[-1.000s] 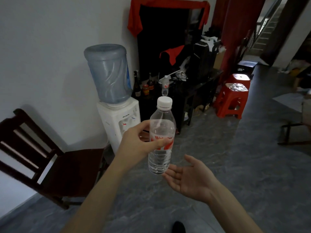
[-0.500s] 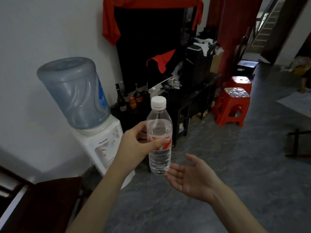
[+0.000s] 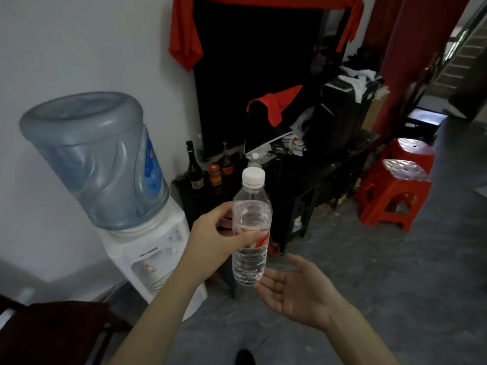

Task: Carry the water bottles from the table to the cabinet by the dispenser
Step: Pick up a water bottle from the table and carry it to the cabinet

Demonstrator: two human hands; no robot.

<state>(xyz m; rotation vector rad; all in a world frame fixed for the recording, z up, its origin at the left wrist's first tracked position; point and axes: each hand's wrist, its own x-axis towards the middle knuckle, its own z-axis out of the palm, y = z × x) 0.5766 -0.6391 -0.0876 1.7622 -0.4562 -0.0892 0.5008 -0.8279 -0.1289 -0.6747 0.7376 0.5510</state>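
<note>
The dark cabinet [image 3: 326, 177] carries a wine bottle [image 3: 193, 168], two small jars [image 3: 220, 172], a water bottle [image 3: 254, 159] and, seemingly, cluttered electronics [image 3: 340, 119] behind.

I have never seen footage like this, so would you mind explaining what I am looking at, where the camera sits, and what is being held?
There is no machine here: the camera is worn on a person's head and looks forward and down, so the two arms reaching in from below are that person's own. The left hand has its grip around a clear water bottle with a white cap, held upright. The right hand is open, palm up, just below and beside the bottle's base. To the left stands a white water dispenser topped by a big blue jug. Beside it is a dark cabinet, which already carries several glass bottles and another water bottle. Red stools stand on the right.
</note>
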